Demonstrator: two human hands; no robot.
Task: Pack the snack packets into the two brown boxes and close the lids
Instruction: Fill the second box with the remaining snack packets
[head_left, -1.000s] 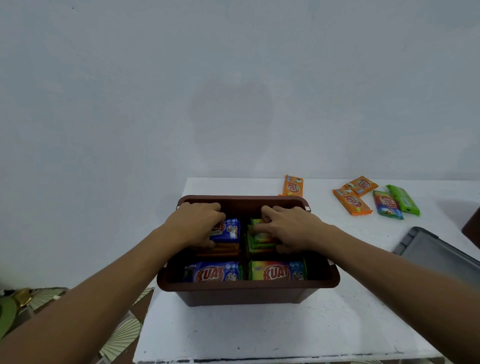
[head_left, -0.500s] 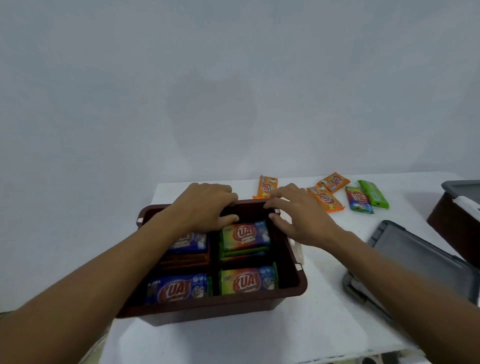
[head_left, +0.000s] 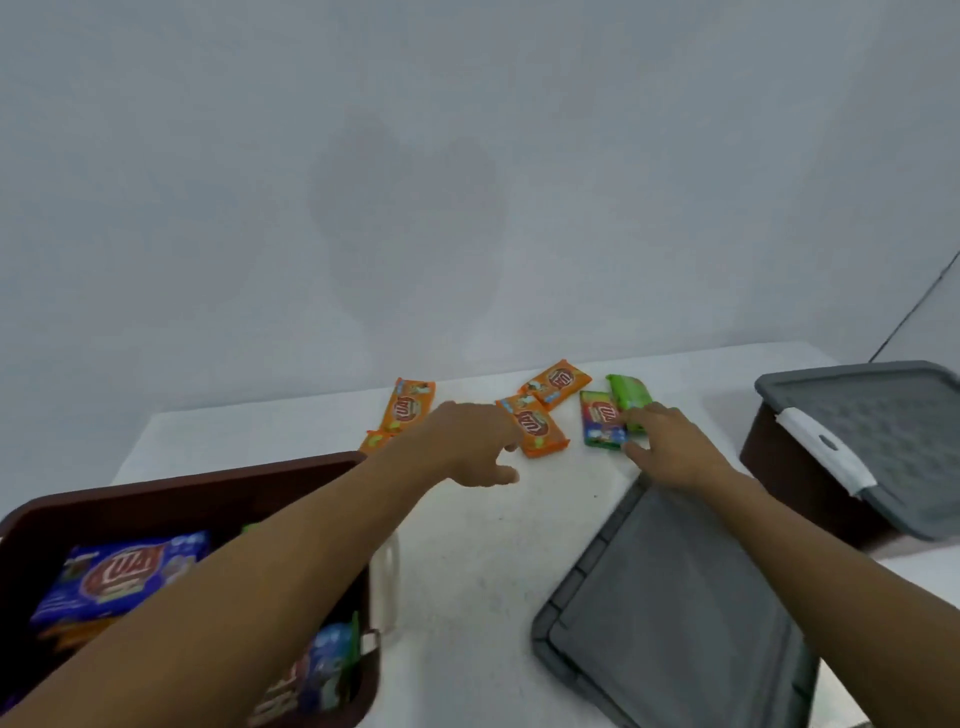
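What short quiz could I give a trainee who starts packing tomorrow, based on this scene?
1. True or false: the brown box at lower left has its lid on.
2. The right hand reaches to: A the green packet and the multicoloured packet; B a bottle; C a roll of tape.
3. Fill in: the loose packet nearest the left hand is ____ in colour.
Key: 1 false, since the grey lid lies on the table. 2 A. 3 orange.
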